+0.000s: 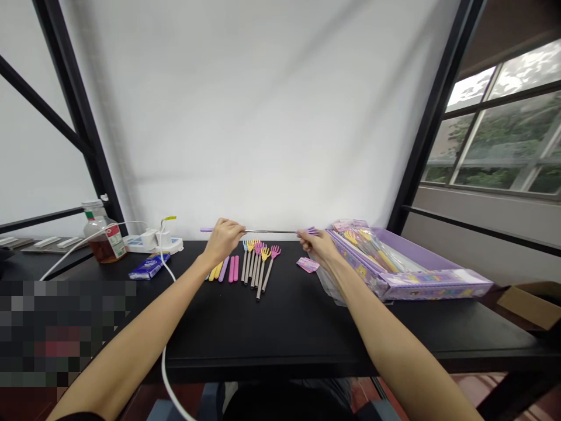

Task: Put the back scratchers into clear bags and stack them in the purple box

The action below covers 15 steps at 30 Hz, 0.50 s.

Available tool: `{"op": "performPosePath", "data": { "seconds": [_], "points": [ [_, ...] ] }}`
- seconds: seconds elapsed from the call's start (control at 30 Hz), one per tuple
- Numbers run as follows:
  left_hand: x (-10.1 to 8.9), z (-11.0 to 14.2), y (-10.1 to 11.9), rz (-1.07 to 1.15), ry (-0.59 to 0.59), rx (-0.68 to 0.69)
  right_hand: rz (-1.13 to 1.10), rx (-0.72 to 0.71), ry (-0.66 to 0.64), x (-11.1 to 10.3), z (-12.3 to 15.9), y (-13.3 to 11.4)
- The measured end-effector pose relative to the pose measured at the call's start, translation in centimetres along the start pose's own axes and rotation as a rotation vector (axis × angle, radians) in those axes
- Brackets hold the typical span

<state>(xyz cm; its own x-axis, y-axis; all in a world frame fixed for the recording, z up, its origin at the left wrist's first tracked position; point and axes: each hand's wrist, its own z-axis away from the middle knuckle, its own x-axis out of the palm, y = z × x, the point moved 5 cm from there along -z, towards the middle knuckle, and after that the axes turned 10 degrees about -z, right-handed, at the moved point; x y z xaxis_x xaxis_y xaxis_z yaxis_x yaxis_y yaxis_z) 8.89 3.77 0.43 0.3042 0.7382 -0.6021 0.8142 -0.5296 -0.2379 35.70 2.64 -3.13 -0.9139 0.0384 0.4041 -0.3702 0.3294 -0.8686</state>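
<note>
Both my hands hold one purple telescopic back scratcher (267, 231) stretched out level above the black table (280, 327). My left hand (223, 238) is closed round its purple handle end. My right hand (316, 244) pinches the purple claw end. Its thin metal rod spans the gap between them. Below it, several more scratchers (258, 263) with yellow and pink claws lie side by side on the table, next to pink, purple and yellow handles (225, 270).
A purple display box (421, 275) with packaged scratchers stands at the right, a small pink tag (307, 265) beside it. At the left are a bottle of brown liquid (103, 240), a white power strip (151, 241) with cable, and a blue packet (149, 266). A cardboard box (530, 304) sits far right.
</note>
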Motion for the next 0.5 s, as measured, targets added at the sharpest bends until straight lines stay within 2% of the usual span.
{"op": "performPosePath", "data": {
  "seconds": [0.1,0.17,0.3,0.5],
  "points": [
    [-0.2,-0.7,4.2,0.049,-0.018,0.168,0.118,0.047,-0.187,3.5,1.6,1.7],
    [-0.2,-0.9,5.6,0.05,-0.05,0.172,0.195,0.012,-0.276,4.9,2.3,2.0],
    [-0.6,-0.9,5.9,-0.019,-0.104,0.128,0.319,-0.094,-0.323,5.7,2.5,1.2],
    [-1.4,0.1,5.7,-0.064,-0.156,0.123,0.221,-0.163,-0.243,5.1,2.3,0.2]
  ]
}}
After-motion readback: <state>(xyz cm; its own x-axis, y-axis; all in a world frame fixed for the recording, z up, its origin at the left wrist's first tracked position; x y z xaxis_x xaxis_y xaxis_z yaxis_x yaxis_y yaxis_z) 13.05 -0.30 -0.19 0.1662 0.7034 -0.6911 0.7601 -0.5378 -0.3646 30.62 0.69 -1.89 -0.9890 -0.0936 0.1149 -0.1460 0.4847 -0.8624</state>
